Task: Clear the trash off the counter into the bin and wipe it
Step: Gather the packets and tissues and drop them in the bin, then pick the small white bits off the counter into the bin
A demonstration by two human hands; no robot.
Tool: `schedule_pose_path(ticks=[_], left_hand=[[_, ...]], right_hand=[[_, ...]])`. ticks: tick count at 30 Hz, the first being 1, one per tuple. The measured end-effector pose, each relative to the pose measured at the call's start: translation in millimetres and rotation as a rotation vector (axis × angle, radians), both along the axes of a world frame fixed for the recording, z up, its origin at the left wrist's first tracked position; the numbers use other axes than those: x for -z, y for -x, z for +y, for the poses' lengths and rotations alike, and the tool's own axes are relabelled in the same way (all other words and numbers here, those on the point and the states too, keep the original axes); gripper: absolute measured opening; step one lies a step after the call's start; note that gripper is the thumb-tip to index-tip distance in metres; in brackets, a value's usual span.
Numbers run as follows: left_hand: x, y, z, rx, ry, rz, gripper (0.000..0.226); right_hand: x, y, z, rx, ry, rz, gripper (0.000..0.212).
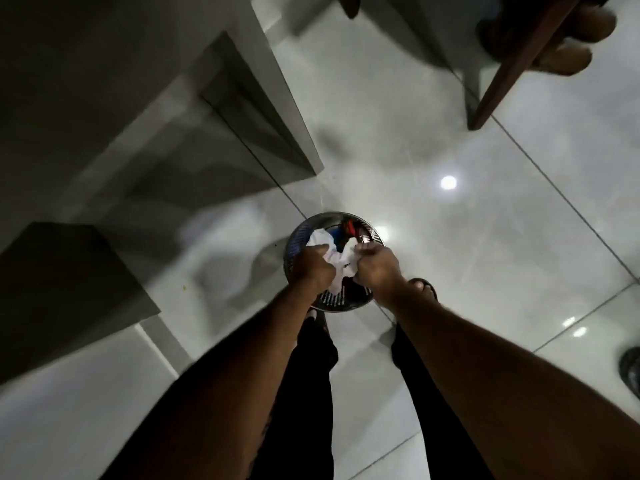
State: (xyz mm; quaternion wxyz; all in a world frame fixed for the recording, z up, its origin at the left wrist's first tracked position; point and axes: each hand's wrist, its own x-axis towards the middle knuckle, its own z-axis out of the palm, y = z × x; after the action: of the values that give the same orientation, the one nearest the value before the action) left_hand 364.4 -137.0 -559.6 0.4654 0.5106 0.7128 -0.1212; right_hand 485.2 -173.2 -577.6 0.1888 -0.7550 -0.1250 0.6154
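A round perforated metal bin (300, 237) stands on the pale tiled floor right in front of my feet. My left hand (311, 268) and my right hand (377, 266) hover over its opening, both shut on crumpled white paper trash (337, 259) stretched between them. Inside the bin I see more white paper (320, 237) plus red and blue scraps (348, 230). The hands hide the near part of the bin's inside. The counter top is out of view.
A grey cabinet or counter side (242, 109) rises on the left, with a dark block (69, 282) nearer to me. A wooden furniture leg (519, 64) and brown shoes (568, 57) are at the upper right. Glossy floor tiles (485, 237) spread to the right.
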Motion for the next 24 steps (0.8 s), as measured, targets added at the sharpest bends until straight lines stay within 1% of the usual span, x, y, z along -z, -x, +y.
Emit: schedule_pose_path(ticks=[2, 4, 6, 8, 10, 12, 14, 15, 17, 18, 19, 21, 22, 23, 24], left_hand=[[-5, -4, 4, -0.035, -0.008, -0.007, 0.045], [-23, -7, 8, -0.043, -0.047, 0.001, 0.044], [-63, -9, 11, -0.003, -0.166, 0.013, 0.043], [-115, -8, 12, 0.046, -0.321, 0.008, 0.038], [-174, -9, 7, 0.093, -0.473, -0.041, 0.029], [-242, -5, -2, 0.137, -0.595, -0.132, 0.025], [-307, 0, -10, 0.190, -0.670, -0.201, 0.021], [-340, 6, -11, 0.173, -0.705, -0.239, 0.020], [-395, 28, -4, 0.023, -0.750, -0.334, 0.020], [-419, 46, 6, -0.047, -0.796, -0.349, 0.020], [-433, 61, 18, -0.072, -0.861, -0.310, 0.019], [-453, 98, 51, -0.040, -1.042, -0.106, 0.017], [-459, 118, 69, -0.021, -1.097, 0.008, 0.016], [-462, 135, 86, 0.019, -1.107, 0.111, 0.015], [-462, 146, 101, 0.071, -1.061, 0.175, 0.016]], right_hand=[[-6, -1, 3, 0.008, -0.012, 0.019, 0.032], [-21, -5, 3, 0.032, -0.032, -0.002, 0.027], [-47, -8, 3, 0.098, -0.069, -0.055, 0.027], [-88, -11, 4, 0.155, -0.148, -0.140, 0.021], [-137, -15, 2, 0.200, -0.273, -0.217, 0.014], [-197, -18, 2, 0.269, -0.402, -0.285, 0.014], [-259, -19, 4, 0.316, -0.512, -0.337, 0.014], [-292, -16, 9, 0.322, -0.573, -0.352, 0.014], [-358, -4, 23, 0.285, -0.690, -0.358, 0.013], [-388, 6, 33, 0.237, -0.755, -0.368, 0.013], [-409, 15, 43, 0.171, -0.821, -0.384, 0.013], [-442, 38, 68, -0.017, -0.956, -0.435, 0.017], [-455, 52, 82, -0.122, -1.005, -0.472, 0.017], [-465, 65, 98, -0.239, -1.034, -0.513, 0.017], [-472, 78, 114, -0.381, -1.027, -0.562, 0.020]])
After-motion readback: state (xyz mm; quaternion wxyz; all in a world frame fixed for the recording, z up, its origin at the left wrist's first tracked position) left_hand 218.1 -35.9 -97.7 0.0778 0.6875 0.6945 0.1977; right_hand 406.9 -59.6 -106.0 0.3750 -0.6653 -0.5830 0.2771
